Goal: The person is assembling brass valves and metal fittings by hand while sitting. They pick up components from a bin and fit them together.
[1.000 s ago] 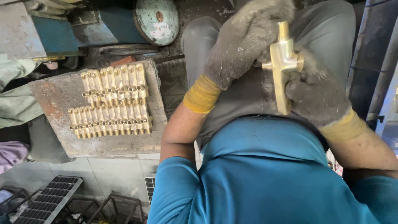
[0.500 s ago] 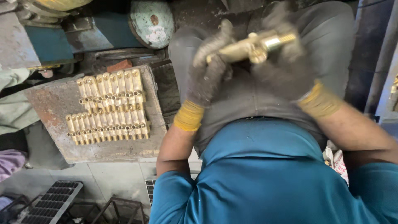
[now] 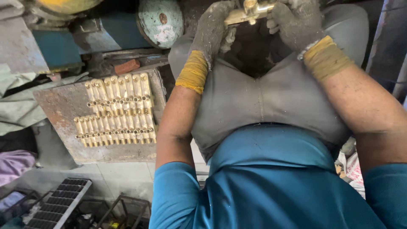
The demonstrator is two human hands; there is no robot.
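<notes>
Both gloved hands, left hand (image 3: 212,32) and right hand (image 3: 296,23), hold a brass fitting (image 3: 250,10) above the lap, fingers closed around its ends. Rows of similar brass pieces (image 3: 116,110) lie on the rusty worktop (image 3: 59,106) to the left.

Brass fitting (image 3: 249,10) top cut off by frame edge.

Rusty metal slab (image 3: 59,106) carries two rows of brass fittings (image 3: 114,112).

The scene was viewed from a single head-worn camera, aimed steeply down and close over the wearer's lap. The gloved hands were cut by the top edge; a tray (image 3: 59,106) was seen left.
</notes>
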